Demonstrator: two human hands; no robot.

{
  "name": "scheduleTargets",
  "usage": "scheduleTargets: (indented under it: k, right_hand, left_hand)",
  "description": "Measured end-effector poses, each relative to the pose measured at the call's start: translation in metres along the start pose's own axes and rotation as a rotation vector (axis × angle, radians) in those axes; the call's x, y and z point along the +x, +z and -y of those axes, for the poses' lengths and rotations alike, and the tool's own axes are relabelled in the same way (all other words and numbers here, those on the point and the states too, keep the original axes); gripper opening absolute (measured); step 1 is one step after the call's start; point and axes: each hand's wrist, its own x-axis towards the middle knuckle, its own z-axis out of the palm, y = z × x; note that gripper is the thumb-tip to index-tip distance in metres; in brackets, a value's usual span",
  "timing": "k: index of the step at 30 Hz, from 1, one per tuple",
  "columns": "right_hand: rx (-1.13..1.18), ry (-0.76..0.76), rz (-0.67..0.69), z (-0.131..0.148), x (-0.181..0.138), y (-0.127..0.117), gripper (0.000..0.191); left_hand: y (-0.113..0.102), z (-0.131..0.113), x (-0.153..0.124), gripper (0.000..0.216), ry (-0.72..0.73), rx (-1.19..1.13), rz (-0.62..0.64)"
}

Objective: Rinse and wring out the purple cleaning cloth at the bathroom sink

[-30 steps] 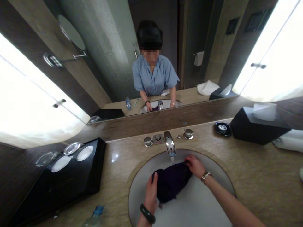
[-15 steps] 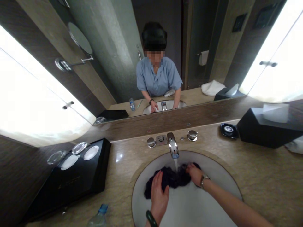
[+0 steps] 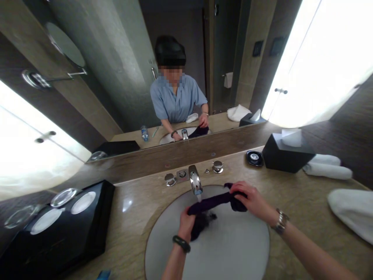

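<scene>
Head view: over the white sink (image 3: 233, 256), just in front of the faucet (image 3: 195, 182), a dark purple cloth (image 3: 214, 202) is stretched and twisted into a rope between two hands. The left hand (image 3: 186, 223) is clenched around its lower end; the right hand (image 3: 252, 200) grips the other end, raised toward the sink's right rim. Wetting looks done and wringing under way, judging by the twist; the cloth is not yet lifted away from the sink.

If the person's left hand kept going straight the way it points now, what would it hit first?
The left hand, gripping one end of the dark cloth, points up and away toward the mirror. Carried straight on, it would probably meet the tap first, just above and behind it, though depth is hard to judge from this one view.
</scene>
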Motion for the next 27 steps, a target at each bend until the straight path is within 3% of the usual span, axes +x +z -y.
scheduleTargets:
  k: [2,4,7,9,12,15,18,20,23,25,27]
  right_hand:
    - [-0.082,0.11,0.162,-0.029,-0.012,0.026,0.024]
    - [-0.109,0.167,0.308,-0.04,-0.02,0.064,0.033]
    - [0.085,0.166,0.383,-0.024,-0.02,0.129,0.067]
    - [0.244,0.166,0.446,-0.007,-0.014,0.159,0.061]
    - [0.333,0.174,0.535,0.002,0.0,0.164,0.029]
    - [0.319,0.174,0.534,-0.011,0.019,0.129,0.029]
    - [0.123,0.181,0.507,-0.035,0.04,0.097,0.036]
    - [-0.051,0.198,0.49,-0.049,0.05,0.095,0.032]
    - [-0.229,0.268,0.436,-0.059,0.047,0.125,0.035]
    - [-0.316,0.321,0.393,-0.056,0.031,0.16,0.045]
    - [-0.364,0.312,0.44,-0.05,0.009,0.197,0.057]
  left_hand:
    - [-0.018,-0.019,-0.011,0.04,0.007,-0.045,-0.046]
    - [-0.021,-0.036,-0.029,0.041,0.024,-0.073,-0.038]
    - [-0.006,-0.056,-0.059,0.036,0.074,-0.065,0.041]
    - [-0.001,-0.068,-0.074,0.033,0.142,-0.025,0.105]
    - [-0.026,-0.087,-0.083,0.035,0.296,0.138,0.069]
    - [-0.076,-0.095,-0.072,0.04,0.406,0.304,-0.027]
    - [-0.111,-0.079,-0.045,0.032,0.381,0.429,-0.013]
    - [-0.115,-0.053,-0.022,0.023,0.299,0.494,0.006]
    - [-0.1,-0.005,0.009,0.026,0.165,0.474,-0.051]
    - [-0.086,0.027,0.022,0.039,0.07,0.413,-0.124]
    - [-0.073,0.055,0.028,0.048,-0.048,0.328,-0.168]
